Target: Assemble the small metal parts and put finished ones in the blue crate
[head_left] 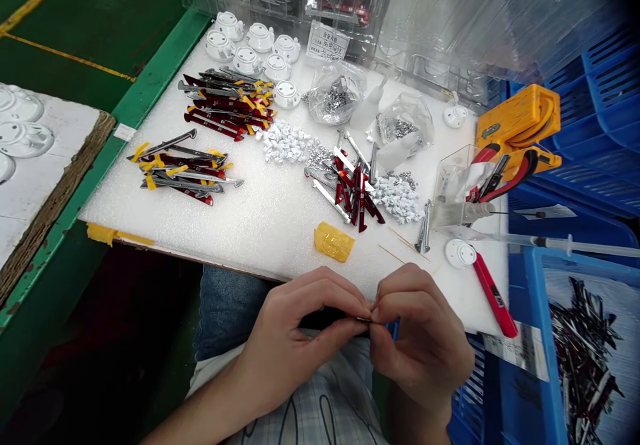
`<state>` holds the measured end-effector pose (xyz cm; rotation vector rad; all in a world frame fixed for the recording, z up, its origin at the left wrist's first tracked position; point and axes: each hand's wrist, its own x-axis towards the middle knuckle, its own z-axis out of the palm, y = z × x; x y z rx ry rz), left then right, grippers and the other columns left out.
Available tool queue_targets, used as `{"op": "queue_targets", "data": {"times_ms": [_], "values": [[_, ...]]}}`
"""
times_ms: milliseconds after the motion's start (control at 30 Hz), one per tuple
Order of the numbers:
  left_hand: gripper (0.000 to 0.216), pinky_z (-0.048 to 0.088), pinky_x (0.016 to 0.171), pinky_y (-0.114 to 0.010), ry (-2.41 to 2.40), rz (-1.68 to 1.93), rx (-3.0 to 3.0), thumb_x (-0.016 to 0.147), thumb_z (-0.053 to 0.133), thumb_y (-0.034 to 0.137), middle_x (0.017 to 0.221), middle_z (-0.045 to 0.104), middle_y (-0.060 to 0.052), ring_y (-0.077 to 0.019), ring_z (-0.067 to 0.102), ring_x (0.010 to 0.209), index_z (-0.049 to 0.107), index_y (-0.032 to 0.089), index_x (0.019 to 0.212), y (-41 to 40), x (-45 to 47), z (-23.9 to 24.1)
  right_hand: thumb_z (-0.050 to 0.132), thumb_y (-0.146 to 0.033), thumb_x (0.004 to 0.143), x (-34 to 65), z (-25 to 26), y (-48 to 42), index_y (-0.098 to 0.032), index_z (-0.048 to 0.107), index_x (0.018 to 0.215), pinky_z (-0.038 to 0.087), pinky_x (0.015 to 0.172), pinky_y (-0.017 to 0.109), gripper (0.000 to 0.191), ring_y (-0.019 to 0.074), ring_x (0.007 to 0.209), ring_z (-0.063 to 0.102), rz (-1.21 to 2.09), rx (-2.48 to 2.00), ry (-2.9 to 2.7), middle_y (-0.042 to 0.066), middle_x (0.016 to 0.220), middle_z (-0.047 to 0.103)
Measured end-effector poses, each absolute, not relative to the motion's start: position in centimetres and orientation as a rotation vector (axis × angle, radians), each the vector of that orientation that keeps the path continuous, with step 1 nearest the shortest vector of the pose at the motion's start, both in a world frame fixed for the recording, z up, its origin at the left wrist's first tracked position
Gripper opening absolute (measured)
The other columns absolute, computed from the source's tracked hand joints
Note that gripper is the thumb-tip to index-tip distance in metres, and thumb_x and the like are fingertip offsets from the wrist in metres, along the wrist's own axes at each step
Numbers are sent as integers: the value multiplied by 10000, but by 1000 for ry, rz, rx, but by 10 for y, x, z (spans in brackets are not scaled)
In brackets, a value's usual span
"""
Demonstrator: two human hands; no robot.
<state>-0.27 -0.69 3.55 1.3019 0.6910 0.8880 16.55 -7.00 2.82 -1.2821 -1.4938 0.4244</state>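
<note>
A person's two bare hands meet fingertip to fingertip just off the near edge of a white-topped counter [265,221], above the lap. The left hand [300,338] is nearly closed, thumb and forefinger pinching a small dark piece [363,319]. The right hand [420,331] pinches at the piece's other end, its remaining fingers curled. Most of the piece is hidden by the fingertips, so its exact shape cannot be told.

The step in hand appears to be fine fitting or adjusting by touch; the next move seems to call for a steady left pinch while the right fingers make a small, careful shift.

Toward the counter's left edge lie two bundles [185,173] of dark red and silver strips tagged with yellow tape. White round parts [260,37] cluster at the far left corner. Loose strips [358,195] sit right of centre, between white bits [285,142] and bags [336,95] of small metal parts. A yellow pad [334,241] lies near the near edge. A red knife [495,295] rests by the near right corner.

Beyond the right edge stands a blue crate [537,298]; at left, green floor [100,25] with yellow lines.
</note>
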Motion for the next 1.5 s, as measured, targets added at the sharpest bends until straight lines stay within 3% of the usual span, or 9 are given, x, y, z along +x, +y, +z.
{"op": "queue_targets", "data": {"times_ms": [233,500,700,1000,1167,1333,1500], "values": [[222,658,773,-192,736,884,1265,943,843,30,883,903,-2,-156,848,813,880,244,894,-12,-3,31,702,-69,966,162,23,-72,-228,674,964,466,610,312,162,148,738,585,384,-1298,-1474,-26,838,632],[150,708,818,-245,702,963,1268,1000,879,98,917,928,-39,-191,883,855,893,230,931,-11,-5,33,756,-150,1025,173,14,-84,-209,765,1171,567,681,359,158,212,846,680,494,-1232,-1411,37,948,741],[131,723,791,-289,689,949,1263,1039,887,187,936,931,-57,-213,883,851,882,234,916,-12,-5,34,779,-127,1030,177,14,-86,-217,776,1209,608,714,362,200,219,866,725,565,-1216,-1463,53,987,790],[200,674,736,-262,690,967,1247,973,848,34,910,891,-42,-184,834,808,838,223,912,-14,-5,34,775,-100,1022,176,16,-84,-224,784,1180,598,733,369,201,219,857,725,546,-1228,-1473,48,977,793],[138,621,661,-251,711,935,1188,1053,843,191,917,832,-42,-127,755,647,820,196,917,-15,-6,20,773,-147,1055,199,17,-85,-247,788,1087,557,743,365,106,223,855,693,358,-1414,-1373,31,929,762],[320,581,560,-222,744,825,1040,1070,875,446,941,782,-42,-99,724,566,813,171,919,-12,-14,5,754,-216,1097,215,13,-79,-252,805,1024,509,656,349,96,191,740,632,96,-1765,-1454,32,931,760],[328,554,490,-182,700,810,960,1052,897,461,939,770,-41,-91,702,565,814,176,914,-10,-13,4,754,-204,1101,219,1,-68,-262,795,1062,548,757,370,81,221,854,689,2,-1818,-1645,28,943,762]]}}
